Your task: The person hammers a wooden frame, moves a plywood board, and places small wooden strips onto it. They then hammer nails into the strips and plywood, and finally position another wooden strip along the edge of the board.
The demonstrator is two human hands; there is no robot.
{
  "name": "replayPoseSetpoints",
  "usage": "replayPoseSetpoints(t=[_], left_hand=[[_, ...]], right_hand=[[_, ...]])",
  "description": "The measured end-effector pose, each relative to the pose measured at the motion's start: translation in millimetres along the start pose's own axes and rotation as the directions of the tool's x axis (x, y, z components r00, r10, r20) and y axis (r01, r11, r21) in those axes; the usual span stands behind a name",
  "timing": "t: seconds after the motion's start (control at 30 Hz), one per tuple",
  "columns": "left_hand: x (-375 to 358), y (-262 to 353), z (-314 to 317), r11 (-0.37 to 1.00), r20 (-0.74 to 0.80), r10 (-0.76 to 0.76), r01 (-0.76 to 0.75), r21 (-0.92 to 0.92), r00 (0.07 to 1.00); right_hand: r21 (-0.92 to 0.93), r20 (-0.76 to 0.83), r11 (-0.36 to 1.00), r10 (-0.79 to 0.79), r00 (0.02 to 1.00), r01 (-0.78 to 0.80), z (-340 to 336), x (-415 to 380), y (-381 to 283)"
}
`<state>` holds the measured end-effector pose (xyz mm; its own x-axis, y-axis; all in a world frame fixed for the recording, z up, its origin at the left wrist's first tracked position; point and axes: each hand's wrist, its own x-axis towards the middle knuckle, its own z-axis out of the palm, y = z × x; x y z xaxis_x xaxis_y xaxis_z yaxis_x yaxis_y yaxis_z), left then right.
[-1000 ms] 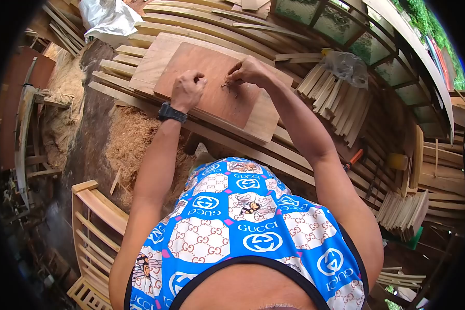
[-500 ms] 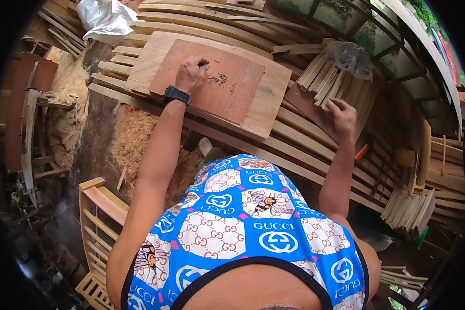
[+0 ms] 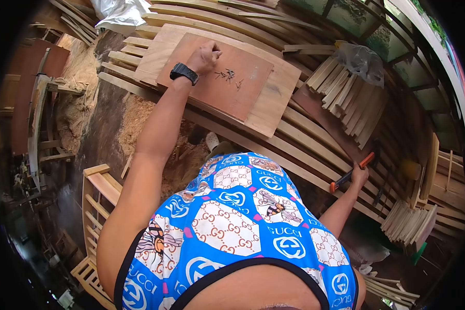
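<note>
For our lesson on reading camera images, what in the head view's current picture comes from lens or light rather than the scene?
Head view: black, rounded borders at the sides; long wooden strips bow, probably fisheye distortion; the translucent panels at upper right look bright, the lower left corner murky; the small nails are too small to count surely.

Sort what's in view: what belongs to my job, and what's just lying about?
Likely in use:
orange-handled tool in your right hand
nails near your left hand
reddish board beneath them

Likely lying about:
clear plastic bag
wood shavings
white sheeting
</note>
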<state>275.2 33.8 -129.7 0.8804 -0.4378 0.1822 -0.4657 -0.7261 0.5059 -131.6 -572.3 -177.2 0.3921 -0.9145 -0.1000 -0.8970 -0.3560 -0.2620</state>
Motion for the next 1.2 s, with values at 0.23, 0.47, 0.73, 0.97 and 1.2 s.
replayPoseSetpoints(t=[0.23,0.47,0.73,0.97,1.2], left_hand=[[-92.9,-4.7,-52.4,0.321,0.094,-0.544,0.31,-0.895,0.834],[-190.4,-37.8,-85.1,-0.041,-0.029,-0.613,-0.069,-0.997,0.79],[-211.1,-60.6,-85.5,-0.047,-0.109,-0.684,-0.193,-0.98,0.721],[-200.2,-39.9,-68.4,-0.006,0.007,-0.748,0.004,-1.0,0.663],[-214.6,-9.6,-46.8,-0.028,0.01,-0.786,-0.019,-0.999,0.619]], right_hand=[[0.595,0.253,0.668,0.373,0.893,-0.447,0.3,24.1,8.3],[0.812,0.094,0.486,0.438,0.894,-0.324,-34.7,0.0,-12.8],[0.969,-0.033,0.248,0.072,0.997,0.014,-72.1,-46.1,-97.6],[0.973,0.169,-0.02,-0.625,0.762,-0.231,-71.3,-141.6,-204.7],[0.948,0.277,0.103,-0.727,0.628,-0.3,-46.4,-189.4,-265.3]])
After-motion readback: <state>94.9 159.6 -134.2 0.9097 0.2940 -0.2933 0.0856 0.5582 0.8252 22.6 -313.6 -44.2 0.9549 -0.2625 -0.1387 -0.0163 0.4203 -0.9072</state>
